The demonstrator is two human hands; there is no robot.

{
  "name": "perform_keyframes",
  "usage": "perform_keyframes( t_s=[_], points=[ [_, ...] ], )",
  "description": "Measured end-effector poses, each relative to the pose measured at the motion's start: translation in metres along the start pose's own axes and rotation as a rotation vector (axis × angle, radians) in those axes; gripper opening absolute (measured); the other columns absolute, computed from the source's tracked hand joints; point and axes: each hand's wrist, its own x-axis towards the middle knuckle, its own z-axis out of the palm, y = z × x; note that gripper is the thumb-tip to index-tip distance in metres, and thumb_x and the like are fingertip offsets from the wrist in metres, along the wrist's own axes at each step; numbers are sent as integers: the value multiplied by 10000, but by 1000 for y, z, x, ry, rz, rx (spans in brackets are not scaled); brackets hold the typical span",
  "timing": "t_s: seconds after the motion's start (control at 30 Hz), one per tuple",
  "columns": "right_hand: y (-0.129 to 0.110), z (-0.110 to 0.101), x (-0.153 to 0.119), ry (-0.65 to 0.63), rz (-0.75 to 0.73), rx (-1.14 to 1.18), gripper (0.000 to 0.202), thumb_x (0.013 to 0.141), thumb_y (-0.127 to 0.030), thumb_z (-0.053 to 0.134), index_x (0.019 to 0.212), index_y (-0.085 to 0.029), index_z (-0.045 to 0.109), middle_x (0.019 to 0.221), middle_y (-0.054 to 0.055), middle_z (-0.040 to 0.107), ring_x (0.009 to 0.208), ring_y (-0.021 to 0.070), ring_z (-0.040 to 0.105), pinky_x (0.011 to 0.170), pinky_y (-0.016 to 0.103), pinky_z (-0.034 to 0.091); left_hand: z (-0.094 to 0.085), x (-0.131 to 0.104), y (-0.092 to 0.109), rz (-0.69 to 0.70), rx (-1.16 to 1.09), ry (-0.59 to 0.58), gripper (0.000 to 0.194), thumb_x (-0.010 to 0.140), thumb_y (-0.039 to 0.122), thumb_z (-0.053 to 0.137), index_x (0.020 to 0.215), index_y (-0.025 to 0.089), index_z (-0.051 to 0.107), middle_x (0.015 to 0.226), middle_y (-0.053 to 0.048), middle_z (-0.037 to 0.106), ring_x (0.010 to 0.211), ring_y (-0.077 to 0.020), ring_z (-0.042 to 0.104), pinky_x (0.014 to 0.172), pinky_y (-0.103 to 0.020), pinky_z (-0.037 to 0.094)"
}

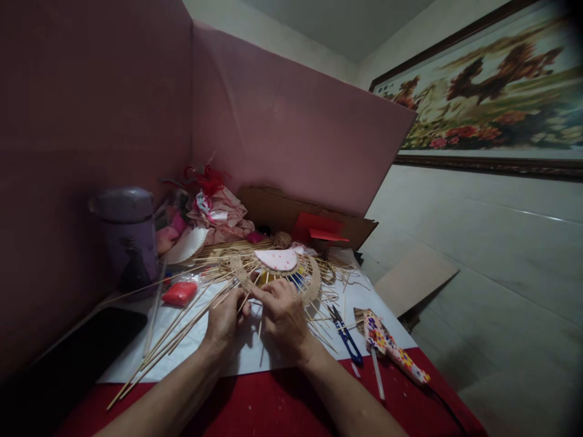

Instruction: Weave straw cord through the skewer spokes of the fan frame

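Note:
A round woven piece [312, 280] with a twine band and thin sticks radiating outward lies over white paper, with a pale dotted half-round patch [277, 260] at its top. My left hand [226, 318] is closed at the lower left edge of the piece, its fingers around a thin stick. My right hand [283, 312] is beside it, fingers bent together over the twine band's lower edge, partly covering the sticks. Its fingertips press at the band, and exactly what they pinch is hidden.
Blue snips [346, 337] and a flowered glue gun [392, 349] lie at the right. Loose sticks [182, 328], a red packet [181, 293], a purple flask [132, 243] and a dark phone-like slab [102, 340] are at the left. Cardboard [264, 203] stands behind.

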Motion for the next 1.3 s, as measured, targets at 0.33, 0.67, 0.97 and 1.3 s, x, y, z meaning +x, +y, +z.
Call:
perform_keyframes(
  t_s=[0.33, 0.67, 0.97, 1.3],
  points=[
    [-2, 1, 2, -10, -30, -5, 336, 803, -162, 508, 1097, -281, 620, 889, 42, 553, 874, 203, 422, 750, 338, 323, -1, 0, 0, -12, 34, 1, 299, 677, 287, 510, 411, 172, 438, 360, 34, 389, 343, -75, 312, 347, -201, 212],
    [0, -1, 1, 25, -33, 34, 343, 776, -146, 539, 1078, -281, 631, 888, 34, 574, 872, 199, 439, 759, 340, 325, -5, 3, -5, 19, 31, -28, 296, 707, 276, 504, 440, 161, 447, 386, 37, 401, 363, -65, 311, 367, -192, 207],
    [-3, 1, 1, -4, -6, -12, 364, 780, -142, 524, 1117, -251, 605, 889, 43, 551, 878, 204, 422, 761, 336, 333, 0, -1, 0, 18, 2, -21, 283, 686, 273, 521, 437, 162, 444, 384, 37, 396, 359, -63, 304, 356, -193, 202],
    [-2, 2, 1, -23, -79, -107, 388, 748, -130, 549, 1111, -257, 601, 913, 51, 553, 871, 210, 414, 734, 350, 317, -2, 1, -3, 27, 14, 18, 253, 663, 270, 524, 440, 167, 463, 382, 30, 432, 352, -74, 324, 353, -199, 223]
  ],
)
